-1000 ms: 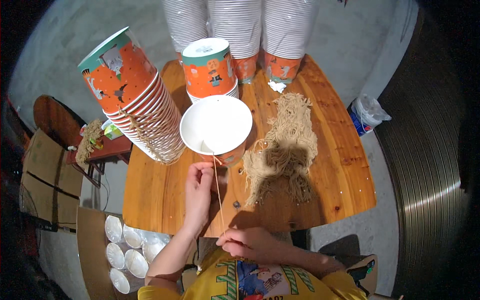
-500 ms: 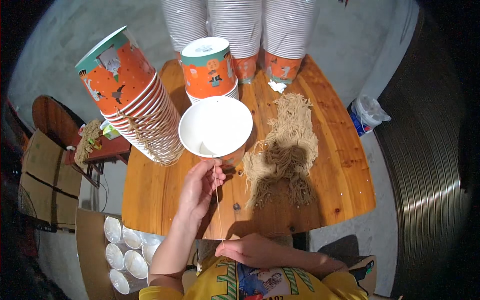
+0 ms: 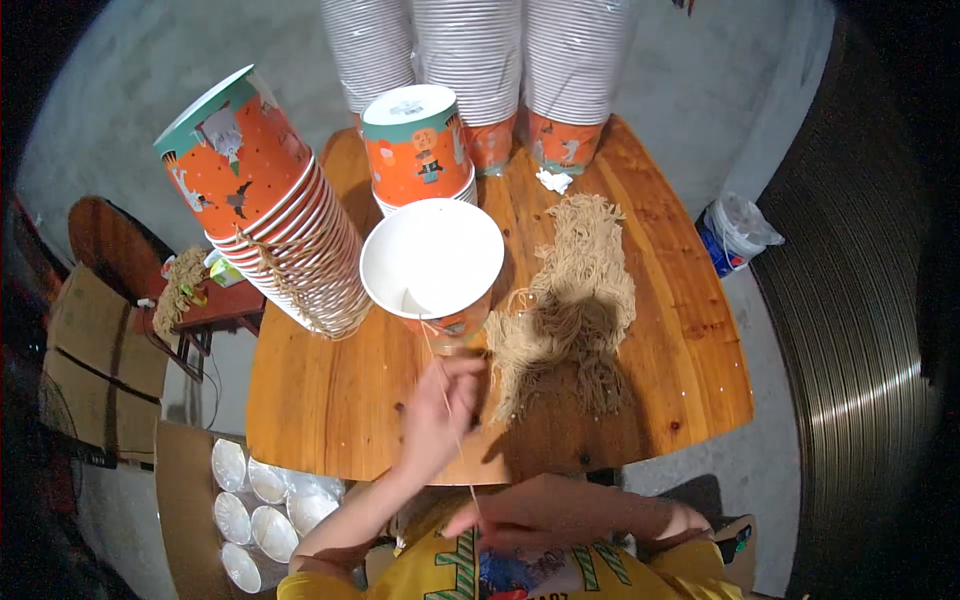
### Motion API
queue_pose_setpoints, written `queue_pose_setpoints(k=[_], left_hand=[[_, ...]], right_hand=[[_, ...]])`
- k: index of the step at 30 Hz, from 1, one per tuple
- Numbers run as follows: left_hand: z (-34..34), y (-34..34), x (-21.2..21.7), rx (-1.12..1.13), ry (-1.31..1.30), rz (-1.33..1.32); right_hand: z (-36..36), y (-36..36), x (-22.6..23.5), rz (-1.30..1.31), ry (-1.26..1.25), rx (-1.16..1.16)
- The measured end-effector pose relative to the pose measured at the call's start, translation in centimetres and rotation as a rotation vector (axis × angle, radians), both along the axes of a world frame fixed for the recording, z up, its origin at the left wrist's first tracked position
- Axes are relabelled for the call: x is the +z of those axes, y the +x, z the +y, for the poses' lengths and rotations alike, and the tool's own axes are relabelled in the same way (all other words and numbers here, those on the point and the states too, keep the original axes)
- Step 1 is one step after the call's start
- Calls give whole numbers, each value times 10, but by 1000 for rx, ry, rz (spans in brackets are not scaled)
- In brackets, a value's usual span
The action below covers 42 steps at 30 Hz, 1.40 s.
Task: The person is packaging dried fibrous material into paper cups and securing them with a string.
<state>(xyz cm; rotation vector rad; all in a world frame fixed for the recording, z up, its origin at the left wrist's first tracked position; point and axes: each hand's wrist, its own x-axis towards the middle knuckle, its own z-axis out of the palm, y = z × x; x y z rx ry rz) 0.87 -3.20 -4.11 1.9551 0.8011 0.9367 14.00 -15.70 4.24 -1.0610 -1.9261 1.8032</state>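
Now the right hand [image 3: 510, 514], blurred near the shirt [image 3: 592, 568], pinches taut string [image 3: 474, 492]; the left hand [image 3: 430, 420] has dropped from the paper cup [image 3: 435, 255], grip unclear, so the string appears anchored there. Cup on wooden table [image 3: 695, 350], left of heaped yarn [image 3: 590, 245]; wrapped stacks [image 3: 465, 60], grey wall [image 3: 720, 100] beyond.

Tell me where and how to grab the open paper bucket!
I'd grip the open paper bucket under its rim, from the right: its wall narrows below, so the rim may stop slipping. The leaning stack crowds its left, and string runs off its front.
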Motion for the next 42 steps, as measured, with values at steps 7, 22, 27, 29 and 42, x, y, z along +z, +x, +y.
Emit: queue_pose_setpoints(k=[7, 22, 27, 29, 42], left_hand=[[18, 47, 45, 67, 566, 197], [98, -52, 68, 39, 333, 279], [134, -75, 61, -160, 342, 271], [137, -78, 60, -212, 354, 181], [-38, -11, 70, -156, -244, -193]], right_hand=[[-11, -2, 24, 150, 171, -1], [47, 44, 8, 1087, -252, -851], [80, 46, -24, 1690, -594, -568], [84, 42, -31, 1717, -657, -555], [74, 15, -11, 1698, -721, -453]])
